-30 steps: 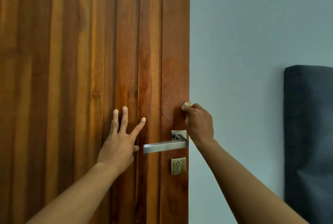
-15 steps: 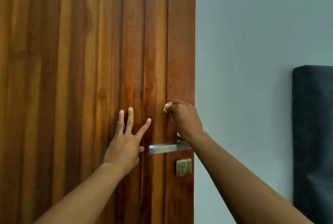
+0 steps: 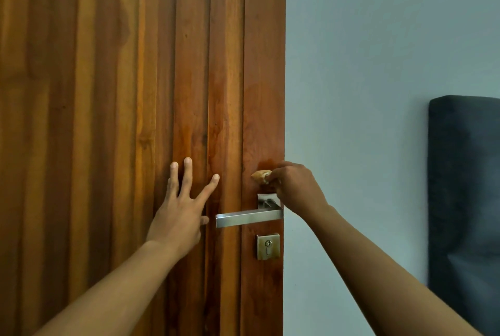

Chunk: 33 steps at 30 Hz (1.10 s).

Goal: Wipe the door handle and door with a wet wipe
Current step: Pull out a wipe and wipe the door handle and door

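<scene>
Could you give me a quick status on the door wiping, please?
Left hand flat on door. Right hand pinches wet wipe against wood above handle. Nothing in the way.

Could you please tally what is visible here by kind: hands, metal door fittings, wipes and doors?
Hands: 2 (left hand, right hand)
Metal door fittings: 2 (lever handle, keyhole plate)
Wipes: 1 (wet wipe)
Doors: 1 (wooden door)
Total: 6

Glossy wooden door (image 3: 135, 92), brushed metal handle (image 3: 249, 218).
</scene>
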{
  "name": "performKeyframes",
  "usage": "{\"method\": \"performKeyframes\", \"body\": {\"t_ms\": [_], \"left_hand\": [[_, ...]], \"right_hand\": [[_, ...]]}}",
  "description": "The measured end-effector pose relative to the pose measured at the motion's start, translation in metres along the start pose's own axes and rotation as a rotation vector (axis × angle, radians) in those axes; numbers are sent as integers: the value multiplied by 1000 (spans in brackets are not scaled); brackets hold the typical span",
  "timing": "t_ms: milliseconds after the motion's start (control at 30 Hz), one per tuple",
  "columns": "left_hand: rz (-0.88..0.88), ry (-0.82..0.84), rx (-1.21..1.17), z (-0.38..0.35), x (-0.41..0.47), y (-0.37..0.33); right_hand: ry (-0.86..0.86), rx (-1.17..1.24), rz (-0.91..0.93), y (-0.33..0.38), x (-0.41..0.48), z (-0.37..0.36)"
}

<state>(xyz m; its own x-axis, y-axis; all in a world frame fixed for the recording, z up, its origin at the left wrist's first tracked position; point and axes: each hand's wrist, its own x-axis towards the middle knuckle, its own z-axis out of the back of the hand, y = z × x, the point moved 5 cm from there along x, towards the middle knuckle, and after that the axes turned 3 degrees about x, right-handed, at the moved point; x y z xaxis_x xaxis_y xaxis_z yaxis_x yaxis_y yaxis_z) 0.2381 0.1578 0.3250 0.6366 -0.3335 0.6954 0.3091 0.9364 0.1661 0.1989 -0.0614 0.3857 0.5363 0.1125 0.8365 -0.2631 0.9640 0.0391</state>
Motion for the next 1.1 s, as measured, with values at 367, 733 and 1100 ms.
{"method": "performKeyframes", "body": {"t_ms": [367,733,1100], "left_hand": [[4,-9,9,-1,1,0],[10,-11,5,0,0,-1],[13,-7,18,-3,0,0]], "right_hand": [[-34,-21,-4,-5,-3,-4],[133,-161,243,36,5,-15],[313,-286,403,38,14,-14]]}}
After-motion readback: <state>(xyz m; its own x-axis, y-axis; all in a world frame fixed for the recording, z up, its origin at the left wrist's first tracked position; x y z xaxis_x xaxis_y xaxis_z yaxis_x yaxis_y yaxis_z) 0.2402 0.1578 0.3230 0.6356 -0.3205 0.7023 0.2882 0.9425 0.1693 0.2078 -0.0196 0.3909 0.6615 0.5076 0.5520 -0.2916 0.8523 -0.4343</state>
